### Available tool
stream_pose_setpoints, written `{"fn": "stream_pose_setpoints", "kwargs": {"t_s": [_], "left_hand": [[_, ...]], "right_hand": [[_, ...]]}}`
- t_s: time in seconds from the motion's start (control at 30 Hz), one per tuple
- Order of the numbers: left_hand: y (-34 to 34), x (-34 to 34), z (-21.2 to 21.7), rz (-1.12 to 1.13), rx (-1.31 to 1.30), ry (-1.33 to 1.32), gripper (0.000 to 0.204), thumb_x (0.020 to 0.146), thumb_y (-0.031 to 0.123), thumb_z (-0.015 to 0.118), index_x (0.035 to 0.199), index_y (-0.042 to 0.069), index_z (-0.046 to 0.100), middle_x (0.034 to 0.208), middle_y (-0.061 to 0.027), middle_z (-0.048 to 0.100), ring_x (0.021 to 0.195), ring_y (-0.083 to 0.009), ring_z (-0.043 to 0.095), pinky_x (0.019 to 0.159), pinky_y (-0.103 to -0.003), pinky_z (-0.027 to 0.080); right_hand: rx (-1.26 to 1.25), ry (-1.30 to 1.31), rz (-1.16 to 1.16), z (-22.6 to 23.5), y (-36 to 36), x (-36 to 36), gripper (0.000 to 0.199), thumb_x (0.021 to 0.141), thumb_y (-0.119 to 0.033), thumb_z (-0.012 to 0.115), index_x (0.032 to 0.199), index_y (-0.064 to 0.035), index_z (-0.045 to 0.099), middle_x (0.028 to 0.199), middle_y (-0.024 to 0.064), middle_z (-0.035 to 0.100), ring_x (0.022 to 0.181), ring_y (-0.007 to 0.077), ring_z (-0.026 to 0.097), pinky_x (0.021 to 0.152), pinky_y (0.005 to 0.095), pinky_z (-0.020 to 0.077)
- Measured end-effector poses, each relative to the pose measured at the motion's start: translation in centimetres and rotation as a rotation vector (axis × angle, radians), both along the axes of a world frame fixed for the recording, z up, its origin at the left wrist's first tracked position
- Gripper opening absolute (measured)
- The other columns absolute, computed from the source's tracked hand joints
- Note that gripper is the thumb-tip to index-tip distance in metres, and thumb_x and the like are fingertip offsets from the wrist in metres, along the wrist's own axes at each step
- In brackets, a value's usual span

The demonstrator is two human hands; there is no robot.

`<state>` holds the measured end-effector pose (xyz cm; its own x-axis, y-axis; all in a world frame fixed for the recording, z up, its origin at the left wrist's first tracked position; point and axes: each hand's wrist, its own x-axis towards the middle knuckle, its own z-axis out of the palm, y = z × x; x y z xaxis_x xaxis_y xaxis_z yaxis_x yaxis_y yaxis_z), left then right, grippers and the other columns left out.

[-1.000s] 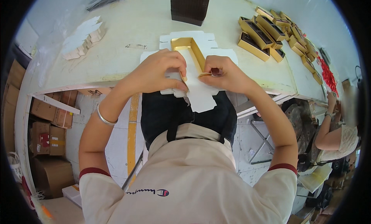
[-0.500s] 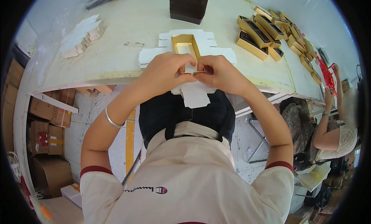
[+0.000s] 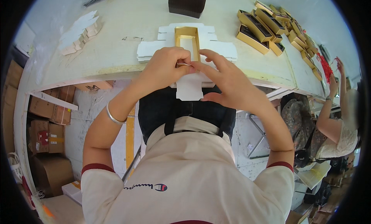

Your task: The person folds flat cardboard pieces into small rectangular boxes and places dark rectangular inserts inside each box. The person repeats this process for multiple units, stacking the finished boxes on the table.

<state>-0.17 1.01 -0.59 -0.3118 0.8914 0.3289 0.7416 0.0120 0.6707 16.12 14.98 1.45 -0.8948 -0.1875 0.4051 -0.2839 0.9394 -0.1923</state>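
Observation:
A part-folded cardboard box with gold inner walls [image 3: 196,42] stands on a stack of flat white box blanks [image 3: 222,50] at the table's near edge. At the box's near end, my left hand [image 3: 164,67] is closed in a pinch on the folded edge. My right hand [image 3: 230,83] has its fingers spread, the index fingertip touching that near end beside my left thumb. Its thumb reaches the side of a white flap [image 3: 188,91] that hangs over the table edge toward my lap. My fingers partly hide the near wall.
A dark brown block [image 3: 186,4] stands beyond the blanks. Gold boxes with dark insides [image 3: 255,26] are piled at right. Folded white card pieces [image 3: 79,34] lie at left. Far right, another person's hands hold red strings [image 3: 325,67]. Brown cartons [image 3: 48,137] sit under the table.
My right hand has let go of the box's near end and spread its fingers, its thumb moving down beside the flap. My left hand keeps its pinch. The other person's hands shifted slightly.

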Motion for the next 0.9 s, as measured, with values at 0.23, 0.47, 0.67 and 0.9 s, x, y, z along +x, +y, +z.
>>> {"fn": "stream_pose_setpoints", "kwargs": {"t_s": [0.23,0.47,0.67,0.9], "left_hand": [[-0.1,-2.2,0.8,-0.157,-0.102,-0.689,0.023,0.088,0.019,0.06,0.102,0.002,0.055,0.082,-0.0098,0.06,0.056,-0.0133,0.051,0.054,-0.029,0.042],[-0.5,-0.1,-0.2,-0.009,0.144,-0.442,0.028,0.091,0.014,0.055,0.116,0.004,0.045,0.095,-0.0057,0.052,0.062,-0.0089,0.05,0.057,-0.023,0.043],[-1.0,1.3,-1.0,0.07,0.276,-0.081,0.007,0.086,0.005,0.06,0.089,0.0,0.056,0.097,-0.007,0.052,0.063,-0.0114,0.052,0.057,-0.023,0.043],[-0.6,0.8,0.1,0.039,0.036,0.187,0.015,0.081,0.012,0.066,0.084,-0.001,0.058,0.081,-0.0147,0.056,0.07,-0.0313,0.055,0.064,-0.036,0.043]], "right_hand": [[-0.625,0.15,-0.066,-2.4,0.3,-3.5,0.032,0.08,-0.002,0.067,0.111,-0.0023,0.057,0.076,0.0093,0.058,0.066,0.0188,0.053,0.063,0.0291,0.0447],[-0.794,0.21,-0.094,-3.0,0.0,-4.6,0.019,0.08,-0.002,0.067,0.095,-0.0031,0.056,0.089,0.0094,0.053,0.061,0.0167,0.051,0.057,0.027,0.0429],[-0.084,0.402,-0.039,-2.9,-0.9,-3.9,0.02,0.072,-0.001,0.067,0.088,-0.0021,0.056,0.087,0.0126,0.052,0.066,0.0299,0.055,0.059,0.0387,0.0458],[-0.103,-0.155,-0.132,-0.6,0.2,-4.7,0.012,0.076,-0.009,0.064,0.085,-0.0013,0.062,0.077,0.0148,0.057,0.072,0.0305,0.058,0.069,0.0385,0.0472]]}}
